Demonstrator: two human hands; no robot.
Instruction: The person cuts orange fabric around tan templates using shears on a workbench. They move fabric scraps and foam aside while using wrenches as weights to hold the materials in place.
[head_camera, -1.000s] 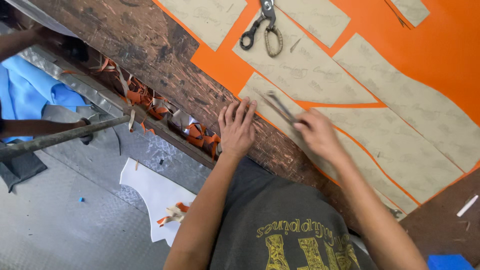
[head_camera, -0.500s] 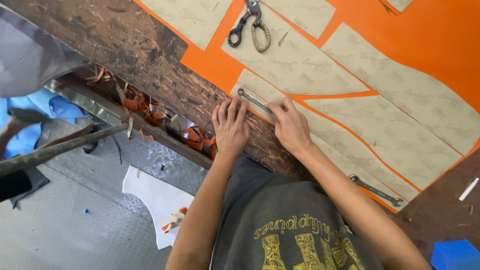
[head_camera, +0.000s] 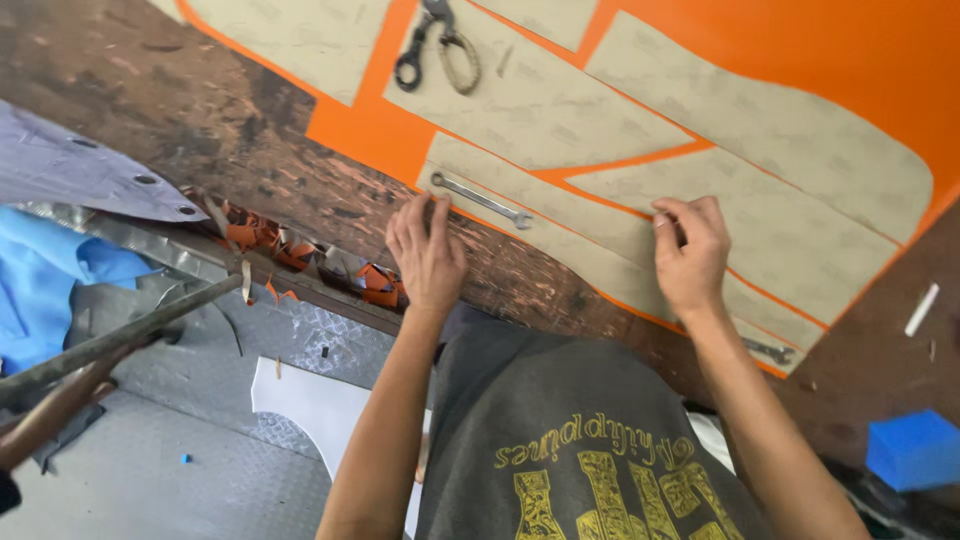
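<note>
On a worn wooden bench (head_camera: 200, 110), the orange sheet (head_camera: 820, 50) is covered with tan patterns (head_camera: 790, 170). Left hand (head_camera: 425, 250) presses one flat, fingers together; right hand (head_camera: 690, 250) seemingly pinches its edge. Cutting remains.

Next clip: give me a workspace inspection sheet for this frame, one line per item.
Surface: worn brown wooden table, its near edge chipped.
Job's things: orange sheet covered with beige pattern pieces; a wrench lies on the nearest piece.
Clutter: scissors at the top, a second wrench at the sheet's lower edge, white chalk stick, orange scraps under the table edge, blue block.
Grippers: left hand flat on the table edge beside the wrench; right hand pressing a pattern piece, fingers curled.
Cables: nothing seen.
Surroundings: metal tread floor, blue cloth, white sheet.
</note>
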